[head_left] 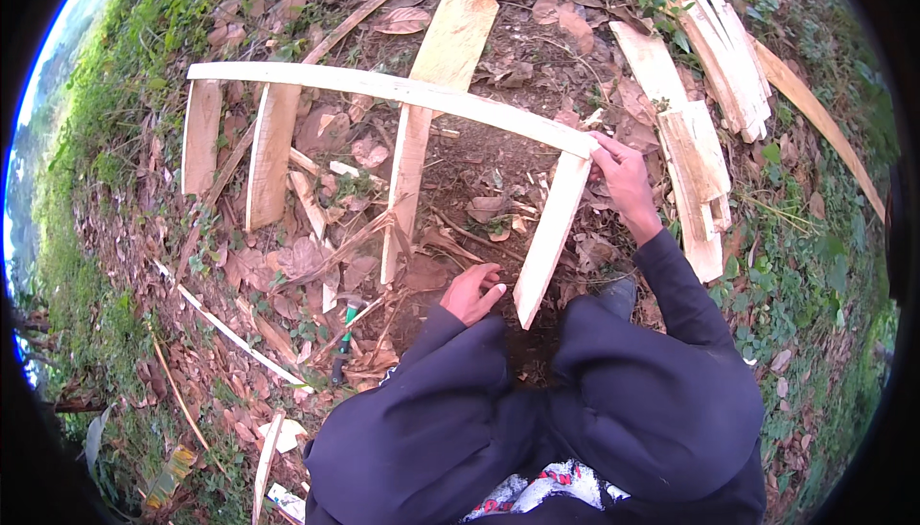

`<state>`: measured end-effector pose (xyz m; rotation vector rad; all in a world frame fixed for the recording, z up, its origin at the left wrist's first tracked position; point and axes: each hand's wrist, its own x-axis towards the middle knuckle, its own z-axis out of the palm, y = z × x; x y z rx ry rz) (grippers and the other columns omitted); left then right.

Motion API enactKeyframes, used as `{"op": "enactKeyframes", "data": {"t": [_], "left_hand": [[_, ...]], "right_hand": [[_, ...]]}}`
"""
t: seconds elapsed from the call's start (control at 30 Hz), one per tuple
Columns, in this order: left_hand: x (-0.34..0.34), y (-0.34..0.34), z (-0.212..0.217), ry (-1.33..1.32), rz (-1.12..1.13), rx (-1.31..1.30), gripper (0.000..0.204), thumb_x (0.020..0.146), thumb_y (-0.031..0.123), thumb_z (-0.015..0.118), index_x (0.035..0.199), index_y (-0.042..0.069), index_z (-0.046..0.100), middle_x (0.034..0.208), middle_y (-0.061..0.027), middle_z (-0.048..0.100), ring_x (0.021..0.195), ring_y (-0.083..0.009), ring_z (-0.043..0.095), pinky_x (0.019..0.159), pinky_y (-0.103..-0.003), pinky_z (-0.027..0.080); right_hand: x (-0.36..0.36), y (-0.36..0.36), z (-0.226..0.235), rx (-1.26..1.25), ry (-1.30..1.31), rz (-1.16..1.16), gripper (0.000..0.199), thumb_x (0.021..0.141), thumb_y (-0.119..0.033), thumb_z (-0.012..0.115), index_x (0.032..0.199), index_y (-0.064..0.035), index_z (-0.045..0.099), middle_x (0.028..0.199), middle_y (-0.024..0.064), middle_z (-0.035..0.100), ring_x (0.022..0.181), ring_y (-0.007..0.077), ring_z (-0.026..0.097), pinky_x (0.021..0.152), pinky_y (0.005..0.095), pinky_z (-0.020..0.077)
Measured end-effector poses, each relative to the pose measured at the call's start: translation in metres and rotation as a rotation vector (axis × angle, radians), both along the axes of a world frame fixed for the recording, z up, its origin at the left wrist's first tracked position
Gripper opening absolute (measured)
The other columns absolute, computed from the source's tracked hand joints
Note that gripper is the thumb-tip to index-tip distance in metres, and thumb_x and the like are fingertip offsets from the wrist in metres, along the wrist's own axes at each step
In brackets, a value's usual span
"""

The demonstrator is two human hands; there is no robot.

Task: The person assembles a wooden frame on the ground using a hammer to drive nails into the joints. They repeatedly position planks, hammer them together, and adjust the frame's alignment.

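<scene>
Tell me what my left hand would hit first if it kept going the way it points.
Probably the slat: the left hand points right, fingertips just short of its lower end. Depth is unclear, so it may pass under.

Left grip (473,293) loosely curled; right grip (623,178) pinched, arm outstretched

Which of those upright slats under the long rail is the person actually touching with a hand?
The rightmost slat, at the long rail's end. The right hand rests at its top corner; the left hand sits near its lower end. The other three slats stand untouched, further left.
</scene>
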<state>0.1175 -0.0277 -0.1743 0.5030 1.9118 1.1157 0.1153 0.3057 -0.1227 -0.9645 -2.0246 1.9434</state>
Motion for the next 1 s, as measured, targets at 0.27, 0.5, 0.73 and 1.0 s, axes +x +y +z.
{"op": "enactKeyframes", "data": {"t": [0.27,0.5,0.73,1.0], "left_hand": [[-0.053,0.096,0.041,-0.393,0.379,0.372,0.049,0.1,0.023,0.058,0.139,-0.001,0.039,0.122,-0.0149,0.06,0.106,-0.0184,0.063,0.079,-0.028,0.053],[-0.104,0.179,0.04,-0.637,0.518,0.511,0.04,0.099,0.024,0.061,0.131,0.007,0.045,0.122,-0.009,0.059,0.102,-0.0172,0.064,0.075,-0.029,0.053],[-0.099,0.189,0.027,-0.639,0.541,0.597,0.022,0.1,0.02,0.058,0.117,0.008,0.056,0.106,-0.0052,0.066,0.093,-0.0162,0.066,0.072,-0.028,0.051],[-0.1,0.189,0.024,-0.677,0.559,0.608,0.019,0.1,0.014,0.058,0.116,0.004,0.055,0.108,-0.0087,0.065,0.096,-0.0191,0.067,0.071,-0.027,0.054]], "right_hand": [[-0.001,0.001,0.001,0.071,0.013,0.014,0.029,0.095,-0.014,0.059,0.117,0.0015,0.068,0.086,0.0036,0.069,0.065,0.0064,0.06,0.061,0.0227,0.0495],[-0.003,0.002,0.001,-0.007,-0.01,0.045,0.032,0.097,-0.015,0.058,0.123,0.0037,0.064,0.091,0.0016,0.068,0.072,0.0047,0.059,0.064,0.0204,0.0492],[0.002,0.017,-0.006,-0.197,0.125,0.137,0.032,0.095,-0.013,0.057,0.122,0.0037,0.065,0.088,0.0062,0.069,0.071,0.0095,0.064,0.066,0.0235,0.0534],[0.004,0.053,-0.024,-0.079,0.188,0.442,0.036,0.093,-0.017,0.065,0.126,-0.0036,0.062,0.139,0.0057,0.051,0.131,0.0194,0.046,0.111,0.0377,0.0373]]}}
